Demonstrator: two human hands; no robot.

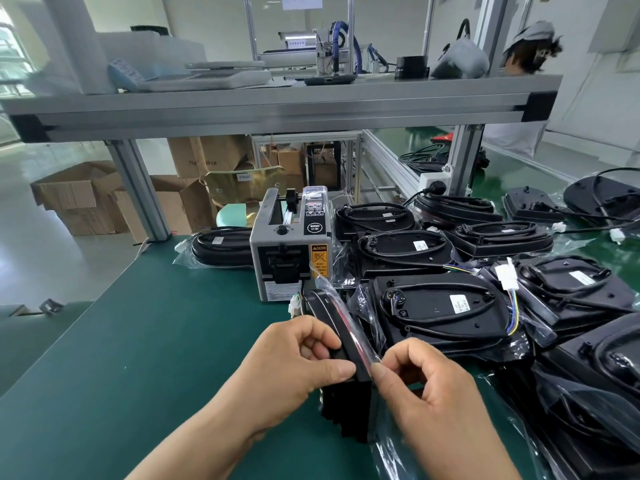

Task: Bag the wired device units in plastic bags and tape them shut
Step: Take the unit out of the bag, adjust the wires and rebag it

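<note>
A black wired device unit stands on edge on the green table, its white connector showing at the far end. My left hand grips its near end from the left. My right hand pinches the clear plastic bag along the unit's right side. Whether the unit is fully inside the bag I cannot tell. A grey automatic tape dispenser stands just behind the unit.
Several black units with coiled wires, some in clear bags, crowd the table's right side. One bagged unit lies left of the dispenser. An aluminium shelf frame crosses overhead. Cardboard boxes sit on the floor at left. A person stands at the far right.
</note>
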